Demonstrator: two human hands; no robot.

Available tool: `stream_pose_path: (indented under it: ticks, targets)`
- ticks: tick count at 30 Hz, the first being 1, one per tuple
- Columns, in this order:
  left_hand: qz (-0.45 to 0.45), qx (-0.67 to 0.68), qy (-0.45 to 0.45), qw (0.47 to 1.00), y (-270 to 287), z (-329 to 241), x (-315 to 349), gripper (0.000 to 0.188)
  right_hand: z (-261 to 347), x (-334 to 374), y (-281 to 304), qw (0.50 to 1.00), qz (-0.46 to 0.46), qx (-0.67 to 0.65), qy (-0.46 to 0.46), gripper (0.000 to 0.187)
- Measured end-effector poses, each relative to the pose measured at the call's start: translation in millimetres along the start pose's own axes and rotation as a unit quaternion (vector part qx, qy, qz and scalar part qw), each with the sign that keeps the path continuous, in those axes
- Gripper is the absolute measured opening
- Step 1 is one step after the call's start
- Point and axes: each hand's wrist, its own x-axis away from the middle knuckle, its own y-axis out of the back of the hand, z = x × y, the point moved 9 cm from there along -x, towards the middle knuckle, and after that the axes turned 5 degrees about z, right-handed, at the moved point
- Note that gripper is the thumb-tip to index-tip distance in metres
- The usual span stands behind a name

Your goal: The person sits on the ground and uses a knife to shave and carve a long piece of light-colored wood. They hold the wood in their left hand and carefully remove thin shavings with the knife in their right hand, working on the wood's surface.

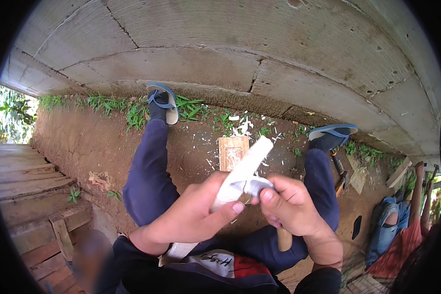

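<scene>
A long, pale piece of freshly cut wood [250, 160] slants up and to the right in front of me. My left hand [196, 210] is closed around its lower part, thumb along the near side. Close beside it, my right hand [291, 203] grips a carving knife with a wooden handle [284, 239] that sticks out below the fist. The knife's grey blade [258, 186] lies against the wood, between my two hands. A pale strip [181, 251] shows under my left wrist; whether it belongs to the same piece, I cannot tell.
On the dirt, a wooden block [232, 151] lies between my feet among white shavings [242, 128]. A dark-handled tool [337, 164] rests by my right leg. A grey wall [191, 66] rises ahead. Boards [24, 176] stand left; a person in red [394, 257] is at right.
</scene>
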Motion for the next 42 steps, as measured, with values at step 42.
stream_pose_path:
  ticks: [42]
  targets:
    - [0.058,0.027,0.047,0.997,-24,12,-10,0.034,13,22,41,0.954,-0.271,-0.018,0.126,0.033]
